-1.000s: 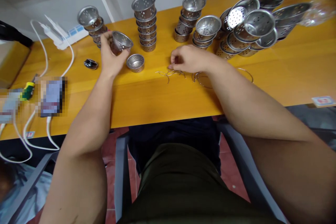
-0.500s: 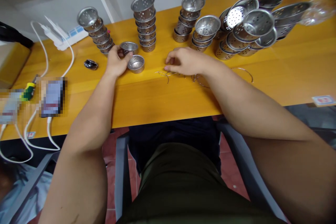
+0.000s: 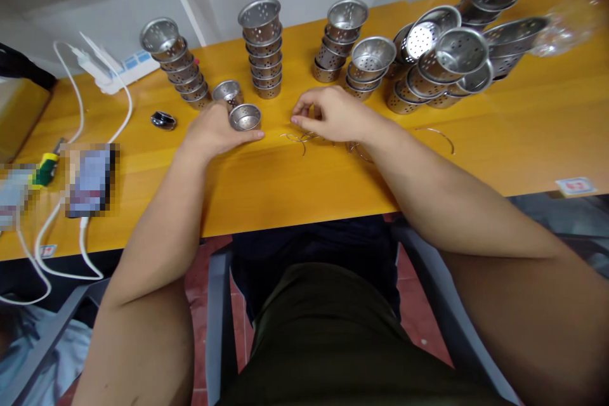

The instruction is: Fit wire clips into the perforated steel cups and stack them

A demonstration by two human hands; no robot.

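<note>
Metal cup (image 3: 245, 119) beside left hand (image 3: 213, 129), label (image 3: 576, 186) blurred

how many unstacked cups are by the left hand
2: a rear cup and a front cup, both beside the left hand, which may hide others.

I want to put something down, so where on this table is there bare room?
Bare table lies between your forearms, in front of the wires, and farther right, between the stacked cups and the white label. It's crowded back right among those cups, and far left around the phone and cables.
</note>
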